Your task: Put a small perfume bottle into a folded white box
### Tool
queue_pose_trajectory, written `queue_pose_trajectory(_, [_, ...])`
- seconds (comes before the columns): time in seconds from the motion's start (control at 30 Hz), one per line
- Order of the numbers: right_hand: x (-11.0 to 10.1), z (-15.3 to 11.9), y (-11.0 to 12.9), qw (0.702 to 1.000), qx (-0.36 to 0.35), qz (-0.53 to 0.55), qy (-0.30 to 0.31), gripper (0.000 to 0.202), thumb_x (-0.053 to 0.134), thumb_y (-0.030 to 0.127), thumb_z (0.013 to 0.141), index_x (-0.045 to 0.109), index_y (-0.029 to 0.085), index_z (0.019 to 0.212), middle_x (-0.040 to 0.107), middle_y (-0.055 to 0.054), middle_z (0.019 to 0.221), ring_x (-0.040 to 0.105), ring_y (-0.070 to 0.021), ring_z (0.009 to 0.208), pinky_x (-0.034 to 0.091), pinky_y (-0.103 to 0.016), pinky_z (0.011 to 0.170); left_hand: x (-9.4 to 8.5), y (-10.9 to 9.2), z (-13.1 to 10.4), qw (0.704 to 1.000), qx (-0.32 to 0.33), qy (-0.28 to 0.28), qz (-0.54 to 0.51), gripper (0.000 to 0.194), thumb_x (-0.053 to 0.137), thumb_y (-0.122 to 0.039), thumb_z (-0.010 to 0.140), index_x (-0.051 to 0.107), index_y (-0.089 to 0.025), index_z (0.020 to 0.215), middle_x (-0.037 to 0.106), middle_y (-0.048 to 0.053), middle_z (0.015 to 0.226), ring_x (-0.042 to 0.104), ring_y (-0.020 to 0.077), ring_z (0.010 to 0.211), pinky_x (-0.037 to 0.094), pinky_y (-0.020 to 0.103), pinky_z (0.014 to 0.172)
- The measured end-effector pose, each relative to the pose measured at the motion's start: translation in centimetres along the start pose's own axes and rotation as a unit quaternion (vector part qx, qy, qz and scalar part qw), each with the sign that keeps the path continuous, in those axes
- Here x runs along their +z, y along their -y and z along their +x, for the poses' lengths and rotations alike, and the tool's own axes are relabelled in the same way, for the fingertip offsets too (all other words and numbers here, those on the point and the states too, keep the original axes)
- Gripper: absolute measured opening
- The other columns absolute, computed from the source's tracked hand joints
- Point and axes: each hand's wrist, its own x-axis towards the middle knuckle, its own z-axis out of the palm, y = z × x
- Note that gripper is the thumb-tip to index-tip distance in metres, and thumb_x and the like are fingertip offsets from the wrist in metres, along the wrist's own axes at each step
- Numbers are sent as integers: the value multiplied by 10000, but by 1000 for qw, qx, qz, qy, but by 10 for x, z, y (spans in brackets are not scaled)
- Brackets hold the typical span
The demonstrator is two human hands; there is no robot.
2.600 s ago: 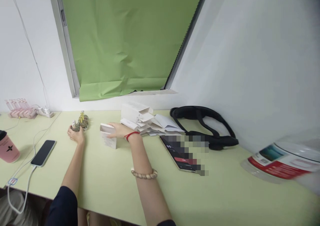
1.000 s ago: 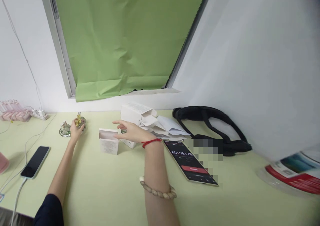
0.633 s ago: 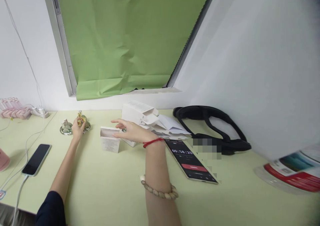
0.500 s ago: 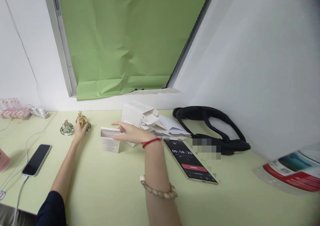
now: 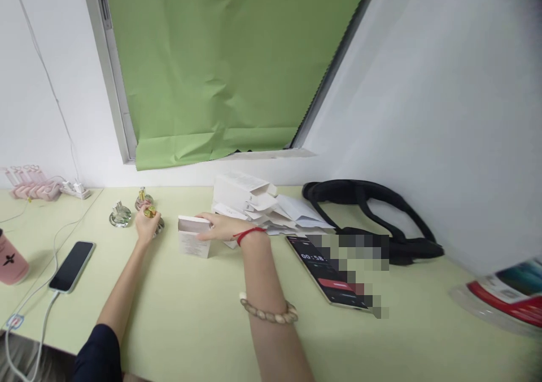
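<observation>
A small bottle [image 5: 150, 213] of clear glass with a gold cap is gripped by the left hand [image 5: 147, 225], low over the pale green, matte table [image 5: 190, 314]. Two more round glass bottles are seen behind it, one [image 5: 120, 215] to the left and one [image 5: 143, 199] near the wall; their contents cannot be made out.

A small white cardboard box [image 5: 193, 241], upright with its top flap open, is held at the top edge by the right hand [image 5: 220, 228], whose fingers are laid flat along it. What is inside the box cannot be told. The box stands just right of the gripped bottle. A red string and a bead bracelet are worn on the right forearm.

Behind the box a heap of opened white cartons [image 5: 258, 204] is piled. A glossy phone [image 5: 73, 265] lies at the left, a cable plugged in.
</observation>
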Motion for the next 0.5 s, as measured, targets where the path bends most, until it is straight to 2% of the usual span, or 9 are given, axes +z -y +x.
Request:
queue_pose_trajectory(0.07, [-1, -3, 1, 1000, 19, 8, 19, 616, 617, 222, 854, 407, 106, 1421, 530, -89, 1308, 529, -202, 1144, 397, -238, 943, -6, 6, -5, 1000, -5, -20, 0, 220, 637, -261, 713, 628, -196, 923, 641, -4, 869, 578, 155, 837, 391, 243, 733])
queue_pose_trajectory(0.17, [-3, -6, 3, 999, 30, -1, 16, 619, 619, 240, 856, 405, 107, 1422, 551, -103, 1274, 542, -204, 1117, 397, -241, 926, -19, 16, -11, 998, -10, -67, 11, 244, 633, -273, 721, 622, -199, 953, 642, 12, 935, 575, 167, 895, 395, 254, 782])
queue_pose_trajectory(0.3, [-3, -7, -3, 999, 36, -17, 11, 639, 587, 271, 876, 364, 94, 1448, 560, -115, 1253, 547, -211, 1109, 398, -247, 932, -43, 30, -17, 989, -65, -114, 61, 296, 628, -307, 746, 616, -212, 1026, 627, 42, 969, 563, 209, 966, 397, 293, 822])
queue_pose_trajectory(0.4, [-2, -5, -11, 999, 42, -12, 13, 659, 581, 278, 854, 350, 119, 1450, 568, -105, 1244, 553, -226, 1112, 415, -278, 939, -61, 43, -16, 980, -90, -153, 85, 330, 624, -334, 762, 602, -211, 1067, 608, 67, 964, 562, 224, 956, 402, 310, 822])
queue_pose_trajectory(0.5, [-1, -6, -18, 999, 49, 2, 4, 677, 598, 288, 815, 372, 144, 1436, 553, -105, 1278, 555, -237, 1128, 413, -306, 979, -76, 59, -8, 971, -85, -199, 101, 316, 614, -341, 771, 595, -195, 1051, 595, 76, 930, 557, 231, 934, 399, 323, 835])
